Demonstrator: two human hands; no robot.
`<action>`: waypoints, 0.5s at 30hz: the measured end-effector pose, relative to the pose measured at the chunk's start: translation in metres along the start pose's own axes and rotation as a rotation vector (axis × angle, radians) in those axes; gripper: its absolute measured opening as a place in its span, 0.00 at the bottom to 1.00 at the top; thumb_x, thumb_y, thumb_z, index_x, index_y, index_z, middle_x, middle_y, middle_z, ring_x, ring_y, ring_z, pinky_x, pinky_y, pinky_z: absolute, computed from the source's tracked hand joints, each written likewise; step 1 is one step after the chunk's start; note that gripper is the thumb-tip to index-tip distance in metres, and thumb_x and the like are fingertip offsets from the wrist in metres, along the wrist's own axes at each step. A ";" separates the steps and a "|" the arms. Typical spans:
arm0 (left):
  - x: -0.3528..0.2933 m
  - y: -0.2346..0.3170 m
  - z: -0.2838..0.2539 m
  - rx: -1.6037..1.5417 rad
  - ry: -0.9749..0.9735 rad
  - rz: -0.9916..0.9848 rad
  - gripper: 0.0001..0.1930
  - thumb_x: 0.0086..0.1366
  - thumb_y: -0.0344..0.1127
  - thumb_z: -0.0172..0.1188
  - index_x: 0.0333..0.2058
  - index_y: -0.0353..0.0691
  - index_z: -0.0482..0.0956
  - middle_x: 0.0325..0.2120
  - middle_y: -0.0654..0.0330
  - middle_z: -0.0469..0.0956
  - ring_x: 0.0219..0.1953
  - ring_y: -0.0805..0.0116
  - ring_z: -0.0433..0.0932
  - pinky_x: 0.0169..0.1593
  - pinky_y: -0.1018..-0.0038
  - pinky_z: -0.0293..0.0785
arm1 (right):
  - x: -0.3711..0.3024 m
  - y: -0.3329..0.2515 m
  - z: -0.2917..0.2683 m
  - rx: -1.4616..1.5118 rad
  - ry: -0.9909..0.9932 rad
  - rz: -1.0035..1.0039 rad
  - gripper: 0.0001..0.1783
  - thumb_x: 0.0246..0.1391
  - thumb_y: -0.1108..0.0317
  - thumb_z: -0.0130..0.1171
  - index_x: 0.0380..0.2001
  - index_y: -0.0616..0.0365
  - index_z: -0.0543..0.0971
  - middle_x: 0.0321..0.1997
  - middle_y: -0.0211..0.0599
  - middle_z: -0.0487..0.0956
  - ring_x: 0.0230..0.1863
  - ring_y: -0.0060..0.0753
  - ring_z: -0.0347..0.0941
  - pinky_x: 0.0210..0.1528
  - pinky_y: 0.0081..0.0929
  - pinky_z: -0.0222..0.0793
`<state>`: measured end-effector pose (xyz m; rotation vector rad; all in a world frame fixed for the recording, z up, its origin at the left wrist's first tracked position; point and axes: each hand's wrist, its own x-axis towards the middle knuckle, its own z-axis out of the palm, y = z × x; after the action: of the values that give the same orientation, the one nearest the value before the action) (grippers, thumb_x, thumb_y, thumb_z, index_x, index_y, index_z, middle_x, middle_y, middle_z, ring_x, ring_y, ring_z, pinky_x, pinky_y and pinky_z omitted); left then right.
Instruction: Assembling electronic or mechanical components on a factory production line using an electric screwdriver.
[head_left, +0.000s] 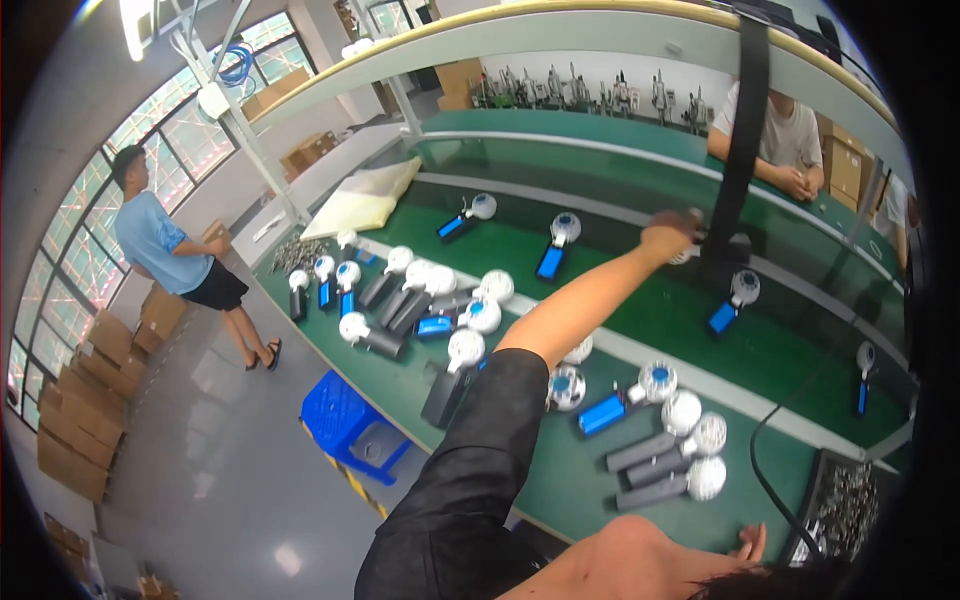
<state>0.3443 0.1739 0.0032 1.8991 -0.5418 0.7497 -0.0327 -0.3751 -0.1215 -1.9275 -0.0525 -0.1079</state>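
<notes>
My left arm stretches across the bench in a dark sleeve. My left hand [668,240], slightly blurred, is closed at the far green strip, beside a hanging black strap [745,130]. A white round part [680,257] shows just under the hand; what the fingers hold is hidden. Low in the view, my right hand [752,543] shows only its fingers, loosely apart, with nothing visible in them. Near it lie several fan-like units with white round heads and grey handles [655,470]. Another unit [610,410] has a bright blue block exposed in its handle.
More units [400,300] crowd the bench's left side; others [735,300] are spaced along the far strip. A tray of small metal parts [845,505] and a black cable [765,460] are at right. A blue stool [350,415] stands below the edge. Two people [170,230] [780,140] are nearby.
</notes>
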 end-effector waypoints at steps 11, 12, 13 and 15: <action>-0.033 -0.136 -0.326 1.154 0.276 -0.701 0.41 0.56 0.68 0.66 0.55 0.35 0.78 0.51 0.40 0.80 0.55 0.44 0.79 0.56 0.55 0.77 | -0.011 -0.050 -0.003 -0.369 0.200 -0.853 0.17 0.68 0.67 0.55 0.54 0.67 0.80 0.52 0.54 0.81 0.50 0.55 0.78 0.54 0.45 0.72; -0.074 -0.118 -0.394 1.225 0.138 -0.914 0.45 0.55 0.70 0.67 0.58 0.35 0.76 0.56 0.40 0.78 0.60 0.44 0.76 0.61 0.54 0.73 | 0.006 -0.032 -0.006 -0.193 0.156 -1.244 0.17 0.67 0.67 0.55 0.54 0.67 0.80 0.52 0.54 0.81 0.49 0.55 0.78 0.54 0.44 0.73; -0.126 -0.104 -0.462 1.415 0.109 -1.024 0.49 0.53 0.69 0.69 0.63 0.36 0.71 0.57 0.41 0.77 0.62 0.45 0.75 0.62 0.55 0.72 | 0.025 -0.013 0.001 -0.126 0.165 -1.267 0.17 0.67 0.67 0.55 0.54 0.67 0.80 0.52 0.54 0.81 0.49 0.55 0.78 0.54 0.44 0.73; -0.186 -0.075 -0.509 1.288 -0.110 -1.099 0.49 0.54 0.67 0.69 0.64 0.36 0.68 0.57 0.43 0.77 0.61 0.46 0.76 0.62 0.56 0.72 | 0.030 0.003 0.005 -0.126 0.157 -1.254 0.17 0.67 0.67 0.56 0.53 0.67 0.80 0.52 0.54 0.82 0.48 0.55 0.79 0.52 0.44 0.74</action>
<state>0.1272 0.6757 -0.0096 2.8595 1.1948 0.1681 -0.0020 -0.3719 -0.1229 -1.7276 -1.1575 -1.0998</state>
